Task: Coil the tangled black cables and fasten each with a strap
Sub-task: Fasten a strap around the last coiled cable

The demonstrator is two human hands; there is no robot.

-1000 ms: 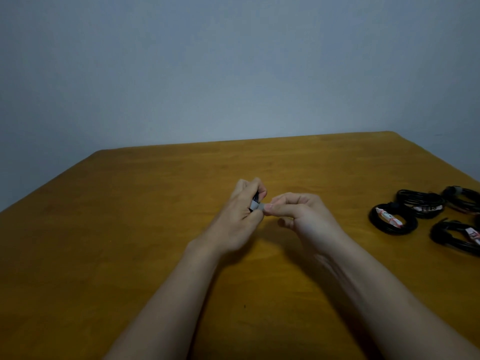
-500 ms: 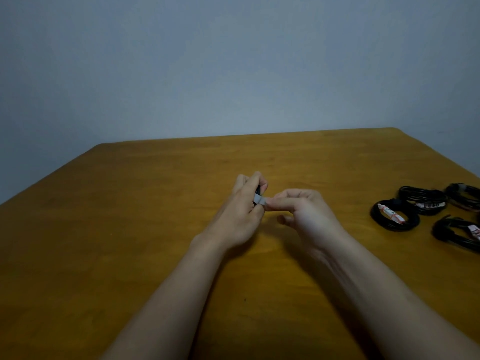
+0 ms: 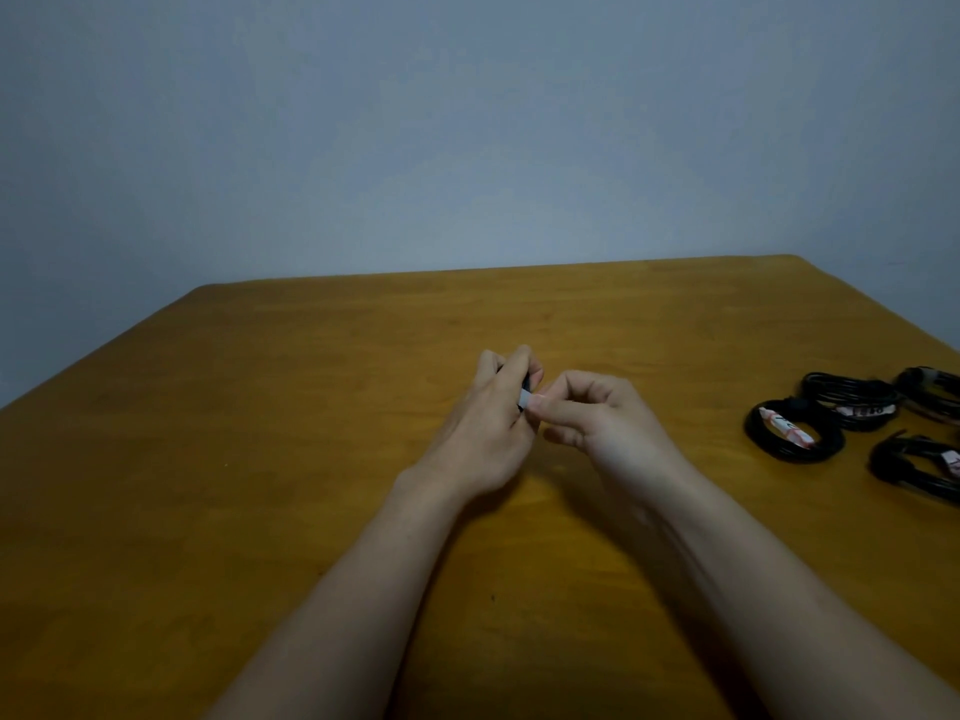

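A sliver of black cable [image 3: 526,379] shows between the curled fingers of the left hand [image 3: 483,433], above the middle of the table. Most of it is hidden inside that fist, so how much is wound cannot be told. A short pale grey strap [image 3: 524,400] lies against the cable at the edge of the left hand's fingers. The left hand is clenched round the cable, its back turned to the camera. The right hand [image 3: 602,418] meets it from the side. Its thumb and forefinger pinch the end of the strap, and its other fingers are curled under. The two hands touch at the strap, and both bare forearms run down to the bottom edge.

Under them is a brown wooden table [image 3: 260,459]. Well apart at its right side lie four coiled cables, each bound with a pale band. One is nearest the hands [image 3: 792,433], one just behind it [image 3: 852,400], one at the far right edge [image 3: 930,389], and one nearer the camera [image 3: 919,465]. A plain blue-grey wall [image 3: 467,122] stands behind the table.
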